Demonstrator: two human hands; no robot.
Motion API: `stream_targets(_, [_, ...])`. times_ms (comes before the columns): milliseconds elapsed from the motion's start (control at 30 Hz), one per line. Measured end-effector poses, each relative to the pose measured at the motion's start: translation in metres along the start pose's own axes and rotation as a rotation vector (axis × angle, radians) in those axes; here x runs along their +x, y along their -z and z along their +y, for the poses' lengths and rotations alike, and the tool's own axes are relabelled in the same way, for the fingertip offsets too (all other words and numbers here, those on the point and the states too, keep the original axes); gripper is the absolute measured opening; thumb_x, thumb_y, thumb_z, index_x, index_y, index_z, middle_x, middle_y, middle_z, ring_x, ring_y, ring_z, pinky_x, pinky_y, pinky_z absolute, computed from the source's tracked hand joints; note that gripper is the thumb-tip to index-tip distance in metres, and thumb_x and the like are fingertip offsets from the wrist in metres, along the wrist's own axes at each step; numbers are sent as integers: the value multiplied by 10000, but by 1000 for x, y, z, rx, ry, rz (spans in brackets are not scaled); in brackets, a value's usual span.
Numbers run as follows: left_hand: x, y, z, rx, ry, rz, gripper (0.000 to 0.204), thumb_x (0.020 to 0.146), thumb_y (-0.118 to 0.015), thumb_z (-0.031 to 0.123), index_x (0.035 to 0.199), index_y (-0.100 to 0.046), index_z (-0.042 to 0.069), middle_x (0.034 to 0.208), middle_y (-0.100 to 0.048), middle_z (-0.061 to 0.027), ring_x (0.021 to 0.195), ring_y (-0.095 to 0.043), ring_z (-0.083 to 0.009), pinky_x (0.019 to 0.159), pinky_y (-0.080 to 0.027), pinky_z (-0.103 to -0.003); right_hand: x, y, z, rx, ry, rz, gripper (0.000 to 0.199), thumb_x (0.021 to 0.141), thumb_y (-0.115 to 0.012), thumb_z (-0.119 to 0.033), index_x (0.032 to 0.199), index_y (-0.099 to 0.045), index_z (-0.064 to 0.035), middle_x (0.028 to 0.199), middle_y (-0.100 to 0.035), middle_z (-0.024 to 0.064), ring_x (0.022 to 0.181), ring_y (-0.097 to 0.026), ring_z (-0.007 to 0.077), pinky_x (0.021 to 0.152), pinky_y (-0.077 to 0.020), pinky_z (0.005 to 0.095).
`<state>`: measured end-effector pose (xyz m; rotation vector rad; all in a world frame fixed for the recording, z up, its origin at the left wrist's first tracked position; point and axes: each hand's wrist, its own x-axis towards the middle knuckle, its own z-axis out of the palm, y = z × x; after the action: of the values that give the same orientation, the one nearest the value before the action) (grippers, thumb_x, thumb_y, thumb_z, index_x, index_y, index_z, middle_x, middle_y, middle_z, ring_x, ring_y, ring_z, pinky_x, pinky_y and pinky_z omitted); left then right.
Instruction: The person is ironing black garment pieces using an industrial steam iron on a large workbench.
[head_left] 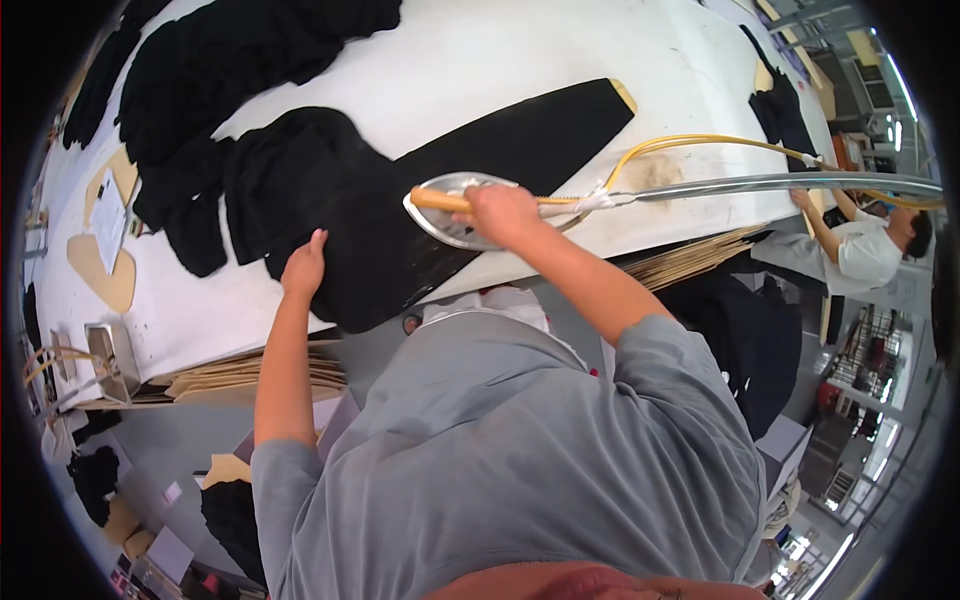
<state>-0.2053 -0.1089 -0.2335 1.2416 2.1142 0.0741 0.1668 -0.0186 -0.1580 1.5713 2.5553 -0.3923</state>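
Both hands are seen at the near edge of the white pressing table (560, 50). Left hand (304, 266) is laid flat, fingers together, on the black garment (400, 200), close to its near hem. Right hand (505, 213) is closed around the wooden handle (440, 200) of the steam iron (450, 210), whose silver soleplate is rested on the same garment.

Nearest the viewer, a grey shirt (500, 450) is worn by the person and fills the lower part of the view. Stacked cardboard patterns (250, 375) are noted under the table edge on the left, and a second stack (690, 260) on the right.

The garment is spread across the table between the two hands, with one long panel extended toward the upper right. The iron is placed just right of the left hand, not touching it. A yellow hose (690, 140) and a grey metal arm (780, 185) are led from the iron toward the right rim.

Farther back, a pile of black fabric (230, 60) is heaped at the upper left, and tan paper templates (105, 260) are laid on the left part of the table. At the far right, another person in a white shirt (865, 255) is seen reaching to the table end.
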Motion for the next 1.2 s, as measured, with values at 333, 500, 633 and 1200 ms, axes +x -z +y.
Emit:
stream_targets(333, [-25,-22,9,-178,117,151,564,1096,-282,509,1387,-650,196,1349,-680,-79,1233,-623,-349,1004,-469,-356,65,92,320,405,-660,49,464,873,-726,-462,913,-742,0,745,-689,99,658,-629,225,657,-511,362])
stream_targets(500, [-52,-33,36,-218,90,334,465,1098,-389,354,1445,-588,118,1445,-615,-92,1281,-598,-336,1043,-453,-346,87,78,422,482,-717,112,503,882,-731,-465,826,-708,34,658,-640,93,593,-594,215,608,-485,355])
stream_targets(633, [-82,-66,26,118,-344,538,486,1014,-538,197,1484,-511,73,1595,-436,-136,1429,-449,-359,1132,-382,-425,106,75,378,514,-613,120,504,876,-758,-448,808,-672,44,640,-614,102,540,-554,214,539,-459,354])
stream_targets(1200, [-46,-33,-57,-859,-319,127,566,1126,-326,350,1521,-410,-46,1390,-638,-162,1312,-582,-266,1121,-406,-313,-16,-7,-100,116,334,-118,397,888,-690,-481,951,-678,-89,821,-720,112,738,-693,349,672,-539,453])
